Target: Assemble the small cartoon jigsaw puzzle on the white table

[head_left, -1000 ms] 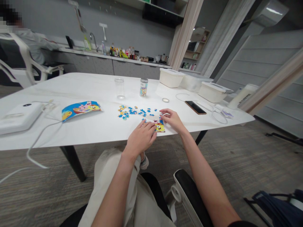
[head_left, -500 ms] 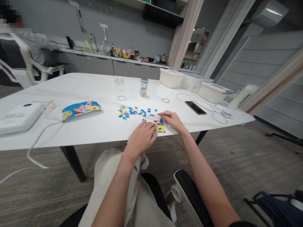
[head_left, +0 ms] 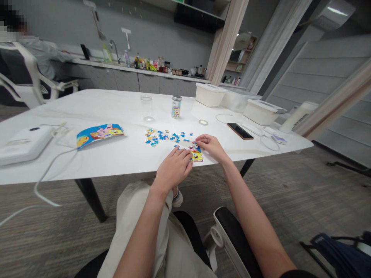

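Observation:
A partly joined jigsaw puzzle [head_left: 197, 156] with a yellow cartoon face lies near the table's front edge. Across its left side rests my left hand [head_left: 174, 164], fingers stretched out and covering part of it. At the puzzle's upper right edge, my right hand [head_left: 211, 146] has thumb and forefinger pinched on a small puzzle piece, largely hidden by the fingertips. Loose puzzle pieces [head_left: 174, 138], mostly blue with some yellow, are scattered beyond and left of my hands. Further left, a curved picture sheet [head_left: 100, 134] shows cartoon figures on blue.
Behind the pieces stand a clear jar [head_left: 146, 109] and a printed can [head_left: 176, 107], with a ring-shaped lid [head_left: 203, 122] nearby. A phone [head_left: 240, 131], cables and white bins [head_left: 210, 95] occupy the right. A white device [head_left: 23, 144] sits left; a person sits beyond.

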### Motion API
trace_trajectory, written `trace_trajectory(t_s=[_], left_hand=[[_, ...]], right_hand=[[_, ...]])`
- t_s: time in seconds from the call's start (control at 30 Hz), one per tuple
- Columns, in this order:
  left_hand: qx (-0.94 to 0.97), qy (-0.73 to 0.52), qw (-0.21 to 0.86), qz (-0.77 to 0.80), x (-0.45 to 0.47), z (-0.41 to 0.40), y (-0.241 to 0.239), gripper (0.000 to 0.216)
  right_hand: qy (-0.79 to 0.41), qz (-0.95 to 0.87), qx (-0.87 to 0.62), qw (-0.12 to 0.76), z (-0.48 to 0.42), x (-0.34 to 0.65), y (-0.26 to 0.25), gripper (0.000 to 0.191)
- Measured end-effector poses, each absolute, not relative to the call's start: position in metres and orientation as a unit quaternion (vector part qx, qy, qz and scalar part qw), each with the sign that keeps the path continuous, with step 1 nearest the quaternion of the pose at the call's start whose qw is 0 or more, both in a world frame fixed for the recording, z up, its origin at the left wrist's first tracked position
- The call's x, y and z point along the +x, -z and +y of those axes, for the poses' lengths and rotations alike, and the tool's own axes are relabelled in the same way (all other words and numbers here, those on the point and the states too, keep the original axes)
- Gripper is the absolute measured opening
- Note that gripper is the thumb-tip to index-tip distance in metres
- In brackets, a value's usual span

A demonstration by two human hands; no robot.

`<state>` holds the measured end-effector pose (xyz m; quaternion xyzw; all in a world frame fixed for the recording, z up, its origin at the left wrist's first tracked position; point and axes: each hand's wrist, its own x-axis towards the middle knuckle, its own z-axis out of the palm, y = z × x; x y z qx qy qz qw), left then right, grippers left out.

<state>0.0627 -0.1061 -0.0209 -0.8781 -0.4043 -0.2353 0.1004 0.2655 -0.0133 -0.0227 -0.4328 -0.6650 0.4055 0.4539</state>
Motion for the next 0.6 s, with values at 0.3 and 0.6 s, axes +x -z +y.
trace_trajectory(t_s=[0.3, 0.6], left_hand=[[-0.878, 0.235, 0.098, -0.406, 0.0627, -0.1065, 0.0195, 0.032], [-0.879, 0.229, 0.094, -0.407, 0.0626, -0.1062, 0.0203, 0.034]], right_hand=[[-0.384, -0.672, -0.430, 0.464, -0.0104, 0.2663, 0.0233, 0.028], [-0.378, -0.678, -0.433, 0.458, -0.0118, 0.2661, 0.0225, 0.026]])
